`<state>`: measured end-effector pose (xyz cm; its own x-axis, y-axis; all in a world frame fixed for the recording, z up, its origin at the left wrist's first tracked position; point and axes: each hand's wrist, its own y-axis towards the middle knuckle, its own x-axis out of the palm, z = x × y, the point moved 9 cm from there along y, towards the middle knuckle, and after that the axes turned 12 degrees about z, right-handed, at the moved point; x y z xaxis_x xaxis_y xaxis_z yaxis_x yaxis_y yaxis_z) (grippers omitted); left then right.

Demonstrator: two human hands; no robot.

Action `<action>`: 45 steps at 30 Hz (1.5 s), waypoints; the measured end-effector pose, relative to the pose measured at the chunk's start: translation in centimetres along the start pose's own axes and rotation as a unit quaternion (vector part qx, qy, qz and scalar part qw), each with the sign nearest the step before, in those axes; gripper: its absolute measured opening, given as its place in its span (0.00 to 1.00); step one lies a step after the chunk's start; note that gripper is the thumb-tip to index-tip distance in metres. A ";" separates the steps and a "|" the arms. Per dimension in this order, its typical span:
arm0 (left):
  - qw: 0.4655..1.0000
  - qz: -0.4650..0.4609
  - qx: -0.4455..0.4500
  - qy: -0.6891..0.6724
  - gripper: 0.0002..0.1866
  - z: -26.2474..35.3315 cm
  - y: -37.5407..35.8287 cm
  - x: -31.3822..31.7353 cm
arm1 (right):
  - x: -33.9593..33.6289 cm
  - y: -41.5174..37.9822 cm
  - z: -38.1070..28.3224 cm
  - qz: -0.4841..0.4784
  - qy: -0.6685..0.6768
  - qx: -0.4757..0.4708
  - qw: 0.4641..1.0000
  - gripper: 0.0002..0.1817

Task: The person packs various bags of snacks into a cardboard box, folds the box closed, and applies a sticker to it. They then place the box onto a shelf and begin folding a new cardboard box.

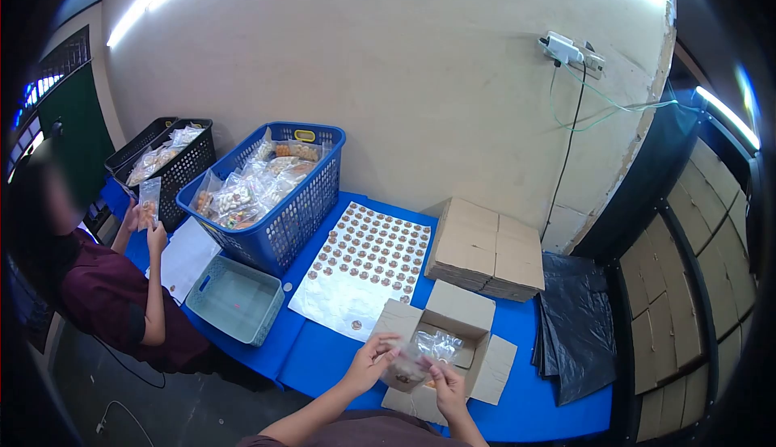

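Observation:
My left hand (370, 361) and my right hand (447, 386) pinch the top of a clear plastic bag (406, 373) between them. A round brown sticker shows low on the bag; its contents are blurred. The bag hangs over the near left side of an open cardboard box (499, 366), whose flaps are spread out. Inside the box lie other clear bags (437, 345). Beyond my left hand is a white sheet (331, 301) with rows of round brown stickers and a bare lower part.
A blue basket (311, 204) full of bags, a grey-green tray (234, 301) and black baskets (187, 156) stand leftward. At the left a co-worker (113, 285) holds a bag (149, 203). Flattened cartons (485, 245) and black plastic sheets (575, 318) lie rightward.

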<state>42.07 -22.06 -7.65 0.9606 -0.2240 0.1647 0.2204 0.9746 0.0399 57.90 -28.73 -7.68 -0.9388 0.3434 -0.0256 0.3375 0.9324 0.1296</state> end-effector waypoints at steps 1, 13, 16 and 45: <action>0.997 0.051 0.054 -0.011 0.19 0.7 0.0 -0.8 | 0.2 0.1 0.0 -0.002 0.002 0.000 1.000 0.16; 0.989 -0.071 0.100 0.078 0.41 1.7 -2.6 3.6 | 3.4 0.4 -4.5 -0.059 -0.042 -0.130 0.989 0.22; 0.994 -0.068 0.052 0.067 0.35 0.4 -3.0 3.2 | 1.8 0.9 -3.7 0.037 -0.061 -0.119 0.990 0.21; 0.991 -0.110 -0.077 0.023 0.25 -1.2 -2.5 4.5 | -1.3 0.9 -9.2 0.237 -0.184 -0.210 0.930 0.23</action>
<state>46.07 -25.46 -8.20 0.8927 -0.4334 0.1231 0.4444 0.8920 -0.0824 58.80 -29.35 1.62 -0.5777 0.7926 -0.1949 0.5786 0.5661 0.5872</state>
